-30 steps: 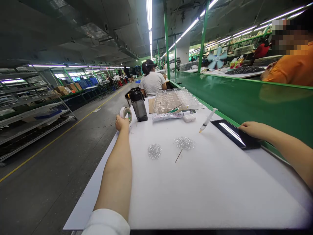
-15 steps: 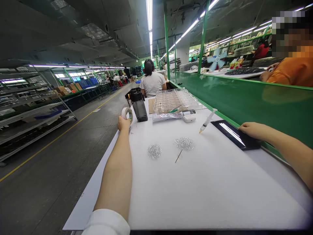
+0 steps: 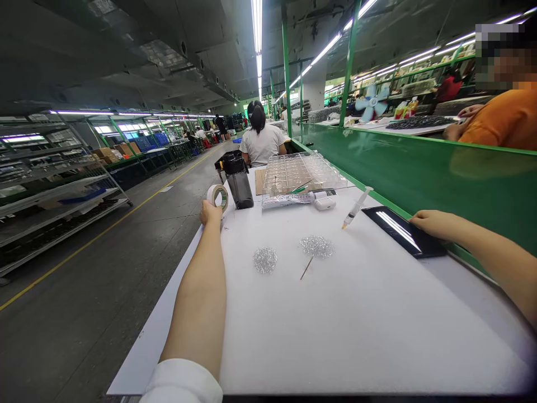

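Observation:
At the table's left edge, my left hand [image 3: 211, 212] is closed on a roll of tape [image 3: 217, 196] standing on its side. A dark water bottle [image 3: 240, 187] stands just right of that roll. On the far right, my right hand [image 3: 428, 219] grips the edge of a flat black tablet [image 3: 403, 232]; its fingertips are partly hidden. A syringe [image 3: 356, 208] with a yellowish tip lies left of the tablet. Two heaps of small shiny clear pieces, a left heap [image 3: 265, 260] and a right heap [image 3: 317, 246], lie mid-table, with a thin stick [image 3: 306, 268] beside the right one.
Clear plastic trays [image 3: 293, 172] lie at the table's far end, with a white earphone case [image 3: 325, 203] and a long wrapped packet [image 3: 287, 200] before them. A green conveyor belt [image 3: 403, 162] runs along the right. One co-worker [image 3: 262, 140] sits ahead, another [image 3: 503, 120] across the belt.
The tape roll and my left hand have shifted very slightly. My right hand stays on the tablet. The co-worker ahead has turned their head a little.

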A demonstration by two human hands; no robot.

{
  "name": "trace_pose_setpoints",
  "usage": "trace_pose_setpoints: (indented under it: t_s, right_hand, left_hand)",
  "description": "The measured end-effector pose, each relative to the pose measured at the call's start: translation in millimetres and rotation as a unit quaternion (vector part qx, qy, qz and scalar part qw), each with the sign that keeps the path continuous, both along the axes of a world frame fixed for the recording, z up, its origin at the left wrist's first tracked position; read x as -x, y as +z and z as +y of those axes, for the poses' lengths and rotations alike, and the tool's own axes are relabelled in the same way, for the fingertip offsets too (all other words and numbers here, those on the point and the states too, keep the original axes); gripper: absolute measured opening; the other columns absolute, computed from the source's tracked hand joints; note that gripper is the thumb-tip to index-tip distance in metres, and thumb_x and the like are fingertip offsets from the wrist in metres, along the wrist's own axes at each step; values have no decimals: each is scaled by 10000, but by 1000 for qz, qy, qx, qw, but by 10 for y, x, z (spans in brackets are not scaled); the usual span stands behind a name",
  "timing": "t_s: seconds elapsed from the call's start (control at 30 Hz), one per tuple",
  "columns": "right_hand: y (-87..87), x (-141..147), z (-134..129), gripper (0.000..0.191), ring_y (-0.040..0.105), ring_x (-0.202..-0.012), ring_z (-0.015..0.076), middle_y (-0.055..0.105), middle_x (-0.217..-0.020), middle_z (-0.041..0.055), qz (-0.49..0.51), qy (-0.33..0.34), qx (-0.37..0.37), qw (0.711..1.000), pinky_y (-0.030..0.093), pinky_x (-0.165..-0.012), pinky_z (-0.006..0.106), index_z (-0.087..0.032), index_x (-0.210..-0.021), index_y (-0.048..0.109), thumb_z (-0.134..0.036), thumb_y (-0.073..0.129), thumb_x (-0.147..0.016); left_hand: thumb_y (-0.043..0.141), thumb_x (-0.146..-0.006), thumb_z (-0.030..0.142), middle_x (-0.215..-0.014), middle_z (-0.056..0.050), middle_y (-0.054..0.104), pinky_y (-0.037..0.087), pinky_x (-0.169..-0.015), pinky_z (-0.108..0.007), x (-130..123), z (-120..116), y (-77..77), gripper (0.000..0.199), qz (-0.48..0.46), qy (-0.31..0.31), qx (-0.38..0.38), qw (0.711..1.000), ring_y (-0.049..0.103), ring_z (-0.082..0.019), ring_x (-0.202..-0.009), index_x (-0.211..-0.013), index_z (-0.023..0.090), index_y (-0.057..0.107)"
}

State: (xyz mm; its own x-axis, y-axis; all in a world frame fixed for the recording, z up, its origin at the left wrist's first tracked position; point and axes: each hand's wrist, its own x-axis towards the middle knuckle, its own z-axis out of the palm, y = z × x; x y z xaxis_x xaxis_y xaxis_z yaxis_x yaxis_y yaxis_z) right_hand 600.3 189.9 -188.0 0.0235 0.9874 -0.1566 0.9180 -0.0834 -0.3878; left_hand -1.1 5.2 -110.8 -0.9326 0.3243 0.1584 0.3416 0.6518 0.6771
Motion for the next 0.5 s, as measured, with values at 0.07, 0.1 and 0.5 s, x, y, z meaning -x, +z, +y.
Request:
trace_pose_setpoints:
  t_s: [0.07,0.1,0.5]
  right_hand:
    - [12,10,-17,299,723,-763,284,772,-881,109,2,0,-1,1000,555,-627,370,-266,-868,671,-362,556,-1127]
    - [18,16,-25,298,720,-760,285,768,-872,110,4,0,-3,1000,558,-628,372,-265,-865,670,-361,555,-1123]
    - [101,60,-104,313,723,-767,280,761,-895,115,3,-6,8,1000,551,-655,364,-264,-854,645,-354,549,-1138]
  left_hand:
    - [857,-1047,141,-1451,-156,853,683,-1172,-497,0,-2,4,372,5,-1,-7,1000,833,-388,-1389,-1372,282,744]
    - [851,-1056,146,-1455,-146,855,680,-1179,-495,-3,-2,8,360,12,-2,-14,1000,831,-383,-1393,-1369,288,746]
    - [870,-1033,137,-1461,-182,855,687,-1177,-531,10,12,-8,397,17,2,-15,1000,837,-412,-1401,-1391,263,753]
